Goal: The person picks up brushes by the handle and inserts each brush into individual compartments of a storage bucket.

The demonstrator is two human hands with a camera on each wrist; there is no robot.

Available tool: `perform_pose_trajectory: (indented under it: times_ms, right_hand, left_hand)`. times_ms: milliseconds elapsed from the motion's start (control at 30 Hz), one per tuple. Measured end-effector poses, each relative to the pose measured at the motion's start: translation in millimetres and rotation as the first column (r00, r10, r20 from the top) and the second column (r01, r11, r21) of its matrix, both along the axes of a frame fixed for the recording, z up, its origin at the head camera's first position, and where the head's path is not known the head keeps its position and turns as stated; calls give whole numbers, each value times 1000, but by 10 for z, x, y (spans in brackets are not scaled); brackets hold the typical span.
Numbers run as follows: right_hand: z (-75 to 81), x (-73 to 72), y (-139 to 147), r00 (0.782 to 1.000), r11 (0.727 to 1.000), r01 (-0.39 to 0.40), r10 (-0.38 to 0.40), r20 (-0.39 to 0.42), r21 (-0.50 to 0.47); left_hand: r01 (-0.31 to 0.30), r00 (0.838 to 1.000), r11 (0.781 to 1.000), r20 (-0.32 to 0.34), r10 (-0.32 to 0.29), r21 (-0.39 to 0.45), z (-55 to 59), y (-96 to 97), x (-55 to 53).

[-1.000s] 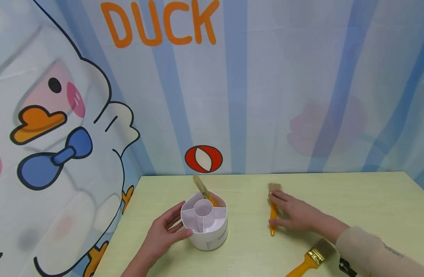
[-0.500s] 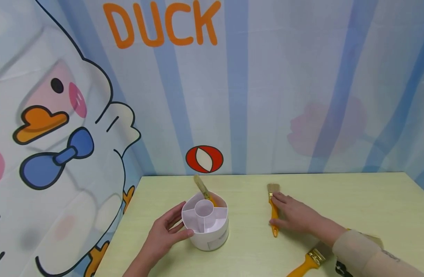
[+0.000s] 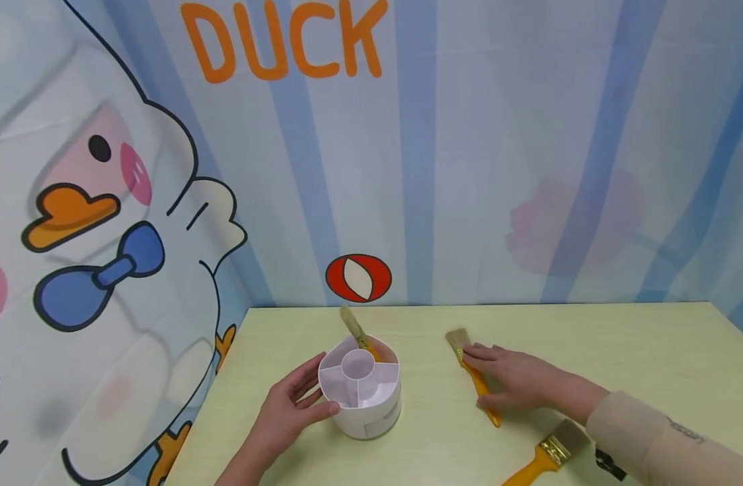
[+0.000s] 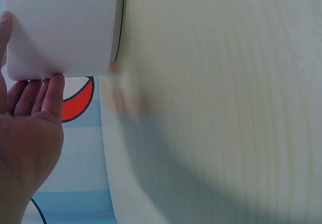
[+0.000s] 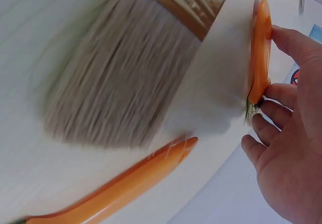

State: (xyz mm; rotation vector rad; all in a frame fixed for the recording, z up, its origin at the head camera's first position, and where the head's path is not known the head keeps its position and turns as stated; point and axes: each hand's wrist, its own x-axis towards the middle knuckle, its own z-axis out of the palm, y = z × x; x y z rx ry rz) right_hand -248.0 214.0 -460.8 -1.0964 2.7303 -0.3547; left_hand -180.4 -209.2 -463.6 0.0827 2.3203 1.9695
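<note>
My left hand [image 3: 286, 415] holds the side of a white round desk organizer [image 3: 371, 418], thumb in front and fingers at its left. One paintbrush [image 3: 371, 347] leans in its back compartment, bristles up. In the left wrist view, the fingertips [image 4: 54, 95] rest against the organizer's smooth wall [image 4: 65, 27]. On the table, a paintbrush with an orange handle [image 3: 477, 383] lies slanted under my right hand [image 3: 523, 378]. In the right wrist view, the thumb and index finger touch the orange handle [image 5: 260, 53], while the other fingers extend loosely beside it.
A wide paintbrush [image 3: 553, 449] with a gold ferrule lies near the right forearm. The right wrist view shows another orange brush handle [image 5: 121, 178] below those wide bristles [image 5: 126, 73]. Behind the table [image 3: 432, 432] hangs a blue striped duck-print cloth [image 3: 468, 135].
The brush under my right hand has turned, its bristles swinging left and its handle end shifting right and nearer. The left hand and organizer stay almost in place.
</note>
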Motion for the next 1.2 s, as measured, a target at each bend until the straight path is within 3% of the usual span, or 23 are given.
perform_pose_trajectory:
  times_ms: [133,333,467,900,1200]
  right_hand:
    - [-7,2,-26,1000,1000,15,-15,4,4]
    - [-41,33,-54,989,990,142,-142,-45,3]
    - [-65,61,-78,982,983,183,-182,-52,6]
    - [-123,92,-57,989,988,147,-147,-2,-50]
    - [-182,91,10,991,990,84,-95,-95,-116]
  left_hand:
    - [-3,1000,1000,5,3,1,-4,-4,1]
    - [-10,1000,1000,2,10,-8,4,-4,-2]
    - [-17,1000,1000,-2,17,-21,8,-6,1]
    - [-4,1000,1000,16,4,-4,-20,5,1]
    - [-16,1000,1000,9,16,-9,-18,-4,-9]
